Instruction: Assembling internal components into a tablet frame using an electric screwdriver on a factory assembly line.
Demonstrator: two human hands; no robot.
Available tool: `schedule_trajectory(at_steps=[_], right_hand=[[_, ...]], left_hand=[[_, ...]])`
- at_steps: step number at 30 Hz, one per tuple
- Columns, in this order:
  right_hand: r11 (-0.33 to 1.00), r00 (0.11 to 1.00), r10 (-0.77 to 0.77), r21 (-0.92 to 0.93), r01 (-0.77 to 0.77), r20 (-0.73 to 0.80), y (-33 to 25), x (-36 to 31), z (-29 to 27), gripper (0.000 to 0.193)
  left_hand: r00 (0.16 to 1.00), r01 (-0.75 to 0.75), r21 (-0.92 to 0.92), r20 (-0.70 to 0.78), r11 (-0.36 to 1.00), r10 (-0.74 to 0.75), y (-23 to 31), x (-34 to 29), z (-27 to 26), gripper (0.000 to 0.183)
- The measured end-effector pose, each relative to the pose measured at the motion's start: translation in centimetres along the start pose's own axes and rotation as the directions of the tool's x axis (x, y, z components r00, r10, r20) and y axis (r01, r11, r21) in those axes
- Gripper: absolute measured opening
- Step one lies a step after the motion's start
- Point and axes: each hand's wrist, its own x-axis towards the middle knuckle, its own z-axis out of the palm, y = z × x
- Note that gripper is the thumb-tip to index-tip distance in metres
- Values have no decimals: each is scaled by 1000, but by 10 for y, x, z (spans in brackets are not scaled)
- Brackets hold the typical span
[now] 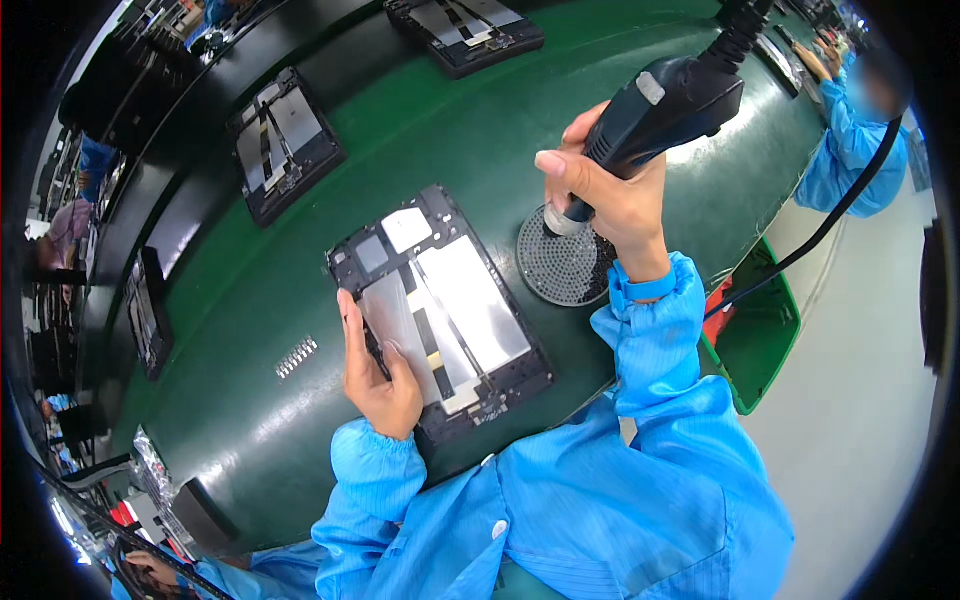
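Note:
An opened tablet (480,300) lies at an angle on the green bench in front of me, its silver battery plates, ribbon cables and black frame showing. My left hand (383,385) holds its left edge, fingers along the side and thumb over the top. In my right hand (625,200) is a black electric screwdriver (655,115), gripped round its body with a cable leaving its upper end. Its lower end points down at a round perforated screw tray (560,270) right of the tablet. Whether the tip touches the tray, I cannot tell.
Other opened tablets stand along the bench's far side (285,140), (465,35) and at the left (150,310). A short row of small silver pieces (296,357) lies left of my tablet. Beside the bench hangs a green bin (765,350). A co-worker (850,150) sits at the right.

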Motion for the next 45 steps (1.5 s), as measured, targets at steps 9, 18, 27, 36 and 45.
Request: schedule_trajectory(at_steps=[9, 18, 27, 36, 45], right_hand=[[998, 1000, -16, -68, 16, 1, 10, 6, -5, 22], [991, 1000, 6, -132, -7, -12, 16, 11, -11, 22], [994, 1000, 6, -113, -6, -2, 18, 12, -21, 21], [988, 1000, 4, -154, -2, 12, 19, 15, -38, 27], [994, 1000, -10, -108, 12, 25, 25, 16, -9, 27]], left_hand=[[988, -101, 217, 140, 971, 72, 24, 1, 21, 29], [997, 64, 94, 45, 994, -68, 30, 3, 36, 10], [988, -155, 262, 47, 953, 148, 32, 11, 36, 12], [965, 199, 1, -176, 980, -196, 5, 9, 6, 12], [941, 301, -87, -134, 950, -311, -5, 9, -36, 9]])
